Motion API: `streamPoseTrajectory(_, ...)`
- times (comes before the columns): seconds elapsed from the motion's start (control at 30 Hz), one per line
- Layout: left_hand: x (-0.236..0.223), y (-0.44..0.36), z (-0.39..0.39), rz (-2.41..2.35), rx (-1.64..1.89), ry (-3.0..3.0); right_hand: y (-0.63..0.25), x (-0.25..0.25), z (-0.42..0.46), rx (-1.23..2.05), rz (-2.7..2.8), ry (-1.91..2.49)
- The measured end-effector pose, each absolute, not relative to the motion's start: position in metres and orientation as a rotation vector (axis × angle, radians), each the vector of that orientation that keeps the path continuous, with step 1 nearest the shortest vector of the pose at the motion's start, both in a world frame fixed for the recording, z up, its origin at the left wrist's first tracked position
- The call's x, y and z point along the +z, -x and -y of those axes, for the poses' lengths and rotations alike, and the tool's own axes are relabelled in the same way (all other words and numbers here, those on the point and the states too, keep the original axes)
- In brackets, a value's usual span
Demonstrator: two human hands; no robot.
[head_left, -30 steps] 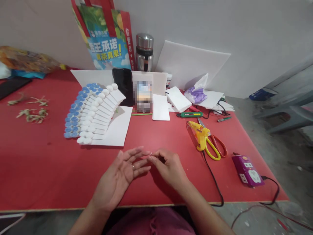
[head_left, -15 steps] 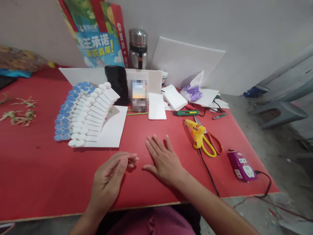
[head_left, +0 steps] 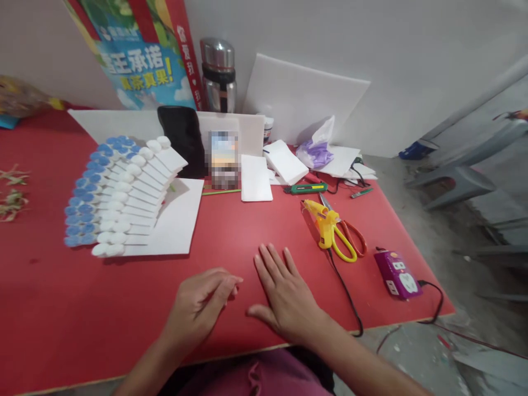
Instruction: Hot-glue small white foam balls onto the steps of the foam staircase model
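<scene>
My left hand (head_left: 205,308) is closed over the red table (head_left: 225,228), thumb pressed to the curled fingers. Whatever it may hold is hidden. Beside it, my right hand (head_left: 286,291) lies flat on the table top, fingers stretched out and thumb apart, holding nothing. To the left, a fan of blue and white round pads on sticks (head_left: 119,195) rests on a white board (head_left: 181,228). Right of my right hand are a yellow glue gun (head_left: 326,223) and scissors (head_left: 350,242) with yellow and red handles.
A purple power socket box (head_left: 398,275) stands near the right edge, its cable hanging down. Along the back are a green cutter (head_left: 306,188), white cards (head_left: 256,179), a dark phone-like slab (head_left: 183,140), a steel flask (head_left: 218,77) and a printed bag (head_left: 140,60).
The view has shifted, so the table things appear further left. My left fingers have curled in more closely, and both hands have come slightly nearer the front edge.
</scene>
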State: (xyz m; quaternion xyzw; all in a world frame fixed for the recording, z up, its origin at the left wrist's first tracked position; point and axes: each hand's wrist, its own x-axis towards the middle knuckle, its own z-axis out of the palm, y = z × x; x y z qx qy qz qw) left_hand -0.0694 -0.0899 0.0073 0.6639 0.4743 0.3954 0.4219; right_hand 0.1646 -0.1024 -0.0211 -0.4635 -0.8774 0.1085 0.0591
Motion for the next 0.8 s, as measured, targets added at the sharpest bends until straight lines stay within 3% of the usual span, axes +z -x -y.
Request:
streamPoseTrajectory(0.3,0.001,0.074,0.093,-1.222,0.99,-1.61,-0.165,-0.034,-0.006,0.267,2.263,1.944)
streamPoseTrajectory(0.47,-0.001,0.074,0.093,-1.229,0.956,-1.621,-0.163,-0.035,0.01,0.306,2.36,1.773)
streamPoseTrajectory(0.63,0.008,0.079,0.091,-1.184,0.819,-1.805,-0.187,-0.017,0.054,0.561,2.503,1.377)
streamPoseTrajectory(0.7,0.01,0.081,0.09,-1.136,0.735,-1.929,-0.203,-0.012,0.07,0.629,2.35,1.408)
streamPoseTrajectory(0.8,0.01,0.077,0.09,-1.016,0.626,-2.123,-0.217,-0.02,0.091,0.484,2.244,1.567)
